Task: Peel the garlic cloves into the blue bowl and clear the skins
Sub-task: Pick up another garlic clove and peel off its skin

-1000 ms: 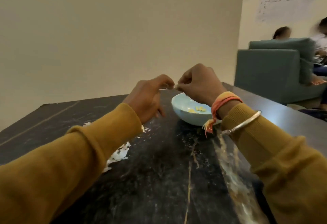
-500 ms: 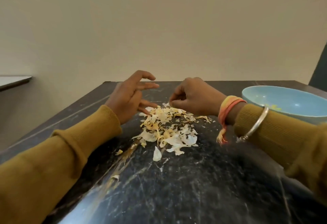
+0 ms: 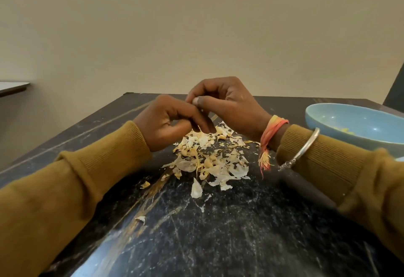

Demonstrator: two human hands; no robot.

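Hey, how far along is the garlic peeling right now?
Done: a few peeled yellow cloves lie in the light blue bowl. In hand: the right hand pinches a small pale piece by the left hand. Left: the pile of papery skins on the black marble table is uncleared.

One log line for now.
peeling | right hand pinching above skin pile, item hidden | left hand curled beside it | blue bowl holds cloves | pile uncleared
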